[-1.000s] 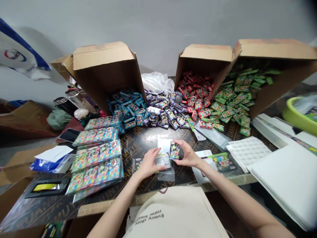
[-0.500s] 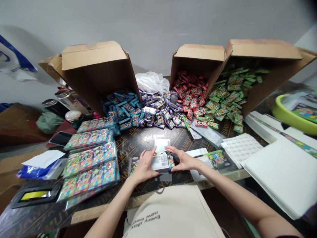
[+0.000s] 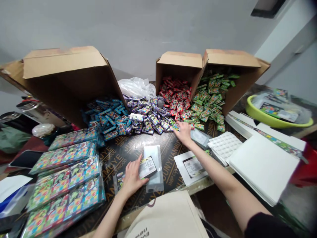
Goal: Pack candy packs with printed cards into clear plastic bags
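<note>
My left hand [image 3: 133, 173] is low over the table, its thumb and forefinger closed round the edges of a printed card [image 3: 148, 167] with a barcode. The card is tilted and overlaps a clear plastic sleeve [image 3: 156, 180]. Another dark printed piece [image 3: 120, 178] shows partly beneath that hand. At the front of the heap of purple packets [image 3: 151, 119], my right hand [image 3: 183, 133] has curled fingers beside a narrow green strip [image 3: 174, 124]. What its fingertips grip is mostly hidden. Red packets [image 3: 175, 99] and green packets [image 3: 210, 99] spill from boxes beyond it.
Blue packets [image 3: 111, 115] spill from a left cardboard box [image 3: 66, 62]. Filled packs [image 3: 66, 188] lie stacked at left. On the right are label sheets [image 3: 224, 145], white cards [image 3: 264, 167] and a yellow-green basin [image 3: 277, 122]. A barcoded piece [image 3: 193, 167] lies on white paper under my right forearm.
My right hand has left the card and reached forward to the packet heap. My left hand stays with the card, which has turned and shifted left across the sleeve. The view has swung right.
</note>
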Tool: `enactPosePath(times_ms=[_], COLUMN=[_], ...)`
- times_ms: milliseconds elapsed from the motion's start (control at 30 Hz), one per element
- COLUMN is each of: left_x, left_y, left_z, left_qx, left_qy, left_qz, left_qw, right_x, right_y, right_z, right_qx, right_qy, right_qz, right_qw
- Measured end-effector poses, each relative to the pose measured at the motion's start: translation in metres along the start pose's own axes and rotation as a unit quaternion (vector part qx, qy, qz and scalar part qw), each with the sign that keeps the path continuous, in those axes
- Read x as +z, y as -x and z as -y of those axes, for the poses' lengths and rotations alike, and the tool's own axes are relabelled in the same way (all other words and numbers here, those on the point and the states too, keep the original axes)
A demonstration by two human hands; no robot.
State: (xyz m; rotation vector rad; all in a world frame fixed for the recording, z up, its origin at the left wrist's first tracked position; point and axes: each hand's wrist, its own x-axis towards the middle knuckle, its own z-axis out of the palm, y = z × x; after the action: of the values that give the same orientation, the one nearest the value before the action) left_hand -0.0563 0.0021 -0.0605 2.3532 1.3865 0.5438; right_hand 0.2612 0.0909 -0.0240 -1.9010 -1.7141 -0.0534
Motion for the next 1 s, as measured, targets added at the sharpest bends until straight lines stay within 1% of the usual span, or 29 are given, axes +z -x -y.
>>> enactPosePath(times_ms=[33,100,133,200,300,367,433,500,533,567,600,633,667,700,733,800,867,900,933,1000], left_x=[0.003,0.007,0.008,0.01,0.008,0.005,-0.001,-0.006,-0.008,-0.009,-0.009,-0.009,-0.009,-0.009,-0.01,-0.015,-0.023,-0.027,-0.031,-0.034], left_y=[0.002,0.005,0.006,0.006,0.004,0.002,-0.003,-0.01,-0.015,-0.021,-0.027,-0.033,-0.039,-0.043,-0.045,-0.046,-0.042,-0.039,-0.037,-0.033], left_z=[0.001,0.003,0.003,0.004,0.004,0.002,-0.007,-0.023,-0.033,-0.044,-0.054,-0.063,-0.069,-0.073,-0.073,-0.067,-0.055,-0.05,-0.045,-0.042], left_qx=[0.003,0.008,0.009,0.011,0.01,0.001,-0.017,-0.055,-0.082,-0.114,-0.146,-0.176,-0.198,-0.218,-0.232,-0.254,-0.271,-0.278,-0.282,-0.28], left_qy=[-0.01,-0.023,-0.027,-0.028,-0.013,0.01,0.06,0.159,0.23,0.315,0.407,0.492,0.552,0.589,0.612,0.624,0.625,0.629,0.635,0.654], left_qz=[0.002,0.001,0.001,0.0,0.0,0.001,-0.009,-0.035,-0.048,-0.06,-0.058,-0.058,-0.046,-0.045,-0.049,-0.075,-0.096,-0.091,-0.074,-0.027], left_qw=[1.0,1.0,1.0,1.0,1.0,1.0,0.998,0.985,0.968,0.94,0.9,0.851,0.809,0.777,0.755,0.736,0.726,0.721,0.715,0.703], right_x=[-0.002,-0.004,-0.005,-0.005,-0.006,-0.011,-0.017,-0.022,-0.024,-0.025,-0.026,-0.027,-0.028,-0.029,-0.031,-0.034,-0.039,-0.042,-0.044,-0.048], right_y=[-0.012,-0.026,-0.027,-0.026,-0.022,-0.02,-0.014,0.001,0.012,0.025,0.039,0.052,0.065,0.076,0.084,0.094,0.097,0.096,0.095,0.093], right_z=[-0.015,-0.04,-0.049,-0.061,-0.067,-0.061,-0.044,-0.013,0.007,0.029,0.05,0.069,0.085,0.097,0.105,0.108,0.101,0.096,0.093,0.091], right_qx=[0.061,0.152,0.183,0.218,0.228,0.221,0.195,0.129,0.083,0.03,-0.015,-0.049,-0.072,-0.084,-0.089,-0.093,-0.112,-0.127,-0.145,-0.192], right_qy=[0.051,0.13,0.155,0.181,0.172,0.139,0.072,-0.029,-0.084,-0.133,-0.169,-0.193,-0.207,-0.212,-0.212,-0.208,-0.216,-0.226,-0.237,-0.253], right_qz=[-0.015,-0.036,-0.042,-0.043,-0.023,-0.014,-0.018,-0.02,-0.015,0.0,0.024,0.045,0.068,0.088,0.108,0.152,0.202,0.217,0.225,0.23], right_qw=[0.997,0.979,0.97,0.958,0.958,0.965,0.978,0.991,0.993,0.991,0.985,0.979,0.973,0.97,0.967,0.962,0.949,0.941,0.934,0.92])
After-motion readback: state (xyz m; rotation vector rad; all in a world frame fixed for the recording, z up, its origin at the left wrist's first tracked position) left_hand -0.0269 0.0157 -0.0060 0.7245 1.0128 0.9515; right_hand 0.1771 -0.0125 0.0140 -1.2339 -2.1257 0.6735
